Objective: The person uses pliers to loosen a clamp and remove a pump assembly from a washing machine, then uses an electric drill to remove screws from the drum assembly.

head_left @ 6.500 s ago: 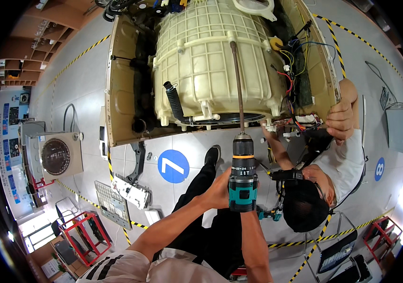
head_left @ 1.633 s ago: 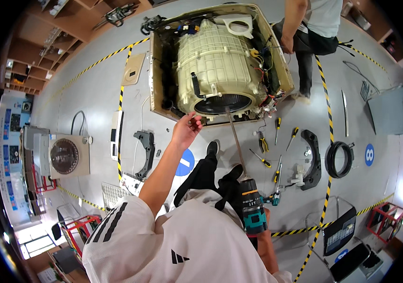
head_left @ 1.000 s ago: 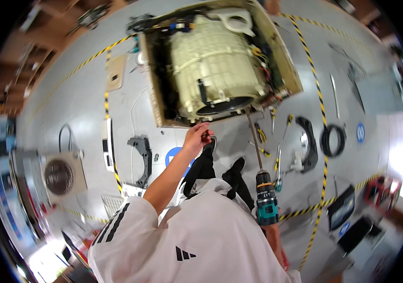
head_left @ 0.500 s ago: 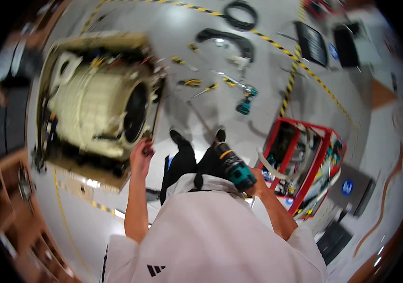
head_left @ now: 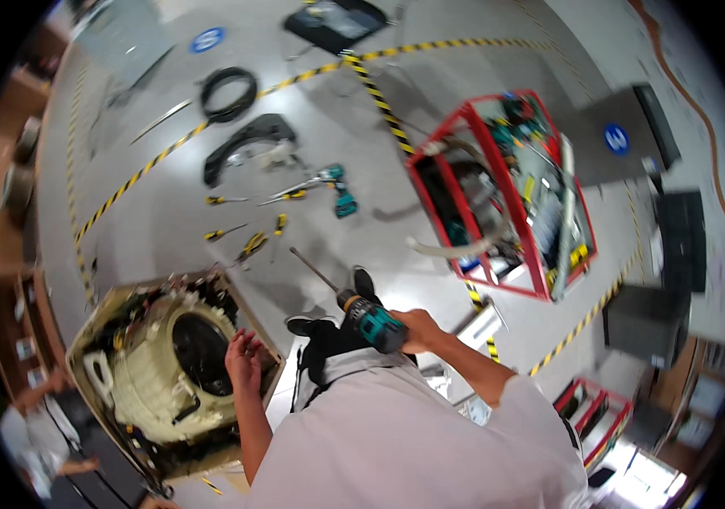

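In my right hand (head_left: 420, 331) is a teal-and-black cordless drill (head_left: 372, 321), gripped by its handle. Its long thin bit (head_left: 315, 270) points up and to the left, over the floor by my shoes. My left hand (head_left: 245, 363) is raised with its fingers loosely bent and apart, and I see nothing held in it. Just left of that hand lies an opened washing machine (head_left: 137, 373), its cream tub facing up with a dark round opening (head_left: 203, 352). Wires and small parts crowd round the tub inside the cabinet.
Pliers (head_left: 252, 246), several screwdrivers (head_left: 225, 232) and a second teal drill (head_left: 341, 193) lie on the floor ahead. Beyond are a dark curved part (head_left: 248, 146) and a coiled black hose (head_left: 228, 95). A red-framed tool cart (head_left: 540, 246) stands right. Another person (head_left: 40, 441) is far left.
The view has swung to the right, so the washing machine and floor tools sit farther left and turned. My left hand has come away from the machine's edge. The drill stays in my right hand.
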Demonstrator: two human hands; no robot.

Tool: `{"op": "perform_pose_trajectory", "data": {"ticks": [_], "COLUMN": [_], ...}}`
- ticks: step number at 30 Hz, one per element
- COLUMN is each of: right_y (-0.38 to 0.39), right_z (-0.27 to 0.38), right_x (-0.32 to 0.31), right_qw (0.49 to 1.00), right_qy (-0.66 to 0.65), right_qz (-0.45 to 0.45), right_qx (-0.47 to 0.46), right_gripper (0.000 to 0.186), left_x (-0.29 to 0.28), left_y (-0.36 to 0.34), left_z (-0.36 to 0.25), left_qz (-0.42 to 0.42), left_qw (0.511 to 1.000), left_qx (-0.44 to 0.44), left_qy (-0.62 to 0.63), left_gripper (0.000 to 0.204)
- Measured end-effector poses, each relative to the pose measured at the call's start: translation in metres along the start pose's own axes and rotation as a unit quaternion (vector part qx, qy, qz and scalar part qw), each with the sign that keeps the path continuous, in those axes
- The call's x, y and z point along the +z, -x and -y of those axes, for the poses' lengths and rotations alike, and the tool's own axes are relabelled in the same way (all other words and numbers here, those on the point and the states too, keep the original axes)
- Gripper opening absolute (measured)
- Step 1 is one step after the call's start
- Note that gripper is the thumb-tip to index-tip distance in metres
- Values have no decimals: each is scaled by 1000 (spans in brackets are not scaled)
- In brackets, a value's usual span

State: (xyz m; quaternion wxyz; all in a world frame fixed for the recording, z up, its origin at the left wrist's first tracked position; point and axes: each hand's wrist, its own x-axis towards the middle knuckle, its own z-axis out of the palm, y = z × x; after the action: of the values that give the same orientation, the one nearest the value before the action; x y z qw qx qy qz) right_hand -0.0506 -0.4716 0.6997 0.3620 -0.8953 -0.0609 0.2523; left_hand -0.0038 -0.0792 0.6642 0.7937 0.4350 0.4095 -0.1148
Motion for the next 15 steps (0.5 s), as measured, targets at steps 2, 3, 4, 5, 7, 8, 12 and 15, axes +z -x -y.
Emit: {"op": "perform_pose_trajectory", "data": {"ticks": [2, 3, 4, 5, 7, 8, 12, 15], "right_y": [9, 17, 22, 27, 40, 46, 62, 75], "right_z": [-11, -20, -26, -33, -50, -58, -86, -111], "right_x": [-13, -20, -26, -30, -34, -33, -27, -13], "right_qw": [999, 998, 997, 996, 993, 991, 982, 975], "right_qy": [-19, -25, -31, -37, -51, -54, -72, -96], "right_qz": [-24, -31, -35, -38, -58, -64, -99, -134], "right_qx": [35, 52, 64, 75, 94, 107, 143, 151], "right_gripper": [50, 49, 48, 46, 45, 45, 47, 46], "left_x": [32, 48, 59, 68, 87, 99, 129, 160], "left_y": [4, 7, 6, 4, 3, 3, -9, -3], "left_z": [4, 7, 11, 16, 22, 24, 33, 32], "left_qz": [18, 20, 37, 53, 76, 85, 112, 107], "left_qw": [999, 998, 997, 994, 989, 985, 973, 972], "left_qx": [-21, -29, -36, -44, -58, -64, -70, -68], "left_qy": [-30, -46, -63, -79, -115, -135, -189, -200], "left_gripper": [26, 27, 26, 26, 26, 26, 24, 27]}}
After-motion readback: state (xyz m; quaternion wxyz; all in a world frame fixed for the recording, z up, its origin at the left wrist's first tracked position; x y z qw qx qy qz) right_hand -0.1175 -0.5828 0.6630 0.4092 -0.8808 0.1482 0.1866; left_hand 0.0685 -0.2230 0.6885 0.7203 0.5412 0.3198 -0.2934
